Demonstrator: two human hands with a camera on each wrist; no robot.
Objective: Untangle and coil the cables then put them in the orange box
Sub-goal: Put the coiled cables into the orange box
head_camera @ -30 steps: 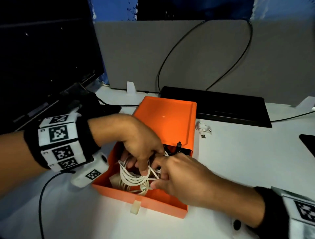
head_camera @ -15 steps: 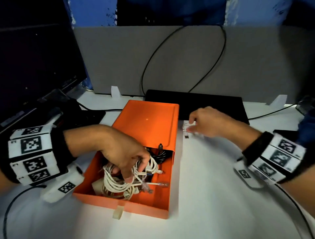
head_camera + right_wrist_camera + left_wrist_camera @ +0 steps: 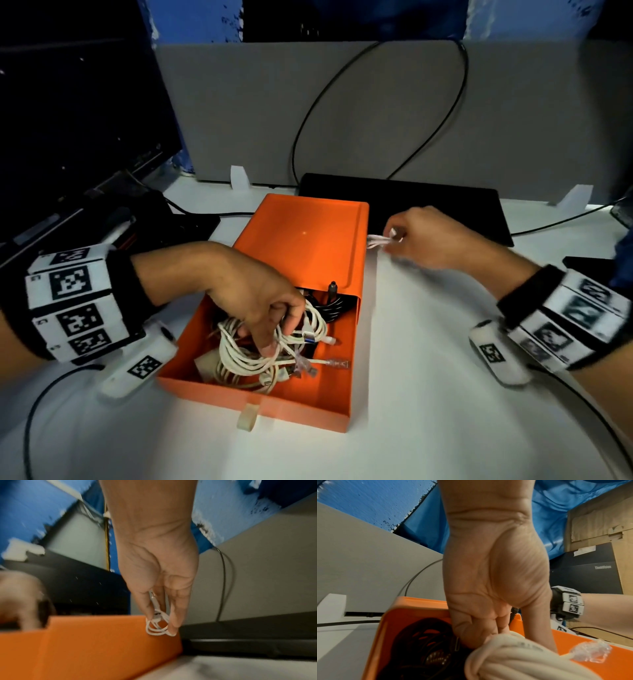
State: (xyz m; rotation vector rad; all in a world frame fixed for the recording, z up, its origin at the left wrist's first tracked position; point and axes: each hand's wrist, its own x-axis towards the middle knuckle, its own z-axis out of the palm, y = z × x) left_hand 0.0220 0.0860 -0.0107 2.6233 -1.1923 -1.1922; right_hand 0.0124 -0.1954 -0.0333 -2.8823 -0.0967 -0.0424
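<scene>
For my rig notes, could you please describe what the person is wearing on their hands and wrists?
Both hands are bare. Each wrist carries a black band covered by white panels with black square code markers, plus a white rounded camera pod bearing a marker. The right wrist's set matches; thin black cables trail away.

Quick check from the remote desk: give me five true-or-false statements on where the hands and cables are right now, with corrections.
1. The left hand grips the white cable bundle inside the orange box. True.
2. The right hand holds nothing. False: it pinches a small coiled white cable.
3. The small coiled white cable is already in the box. False: it is held beside the box's lid, outside the open tray.
4. A black coiled cable lies at the far end of the tray, partly under the lid. True.
5. The box is fully closed. False: its tray is pulled out with cables showing.
</scene>
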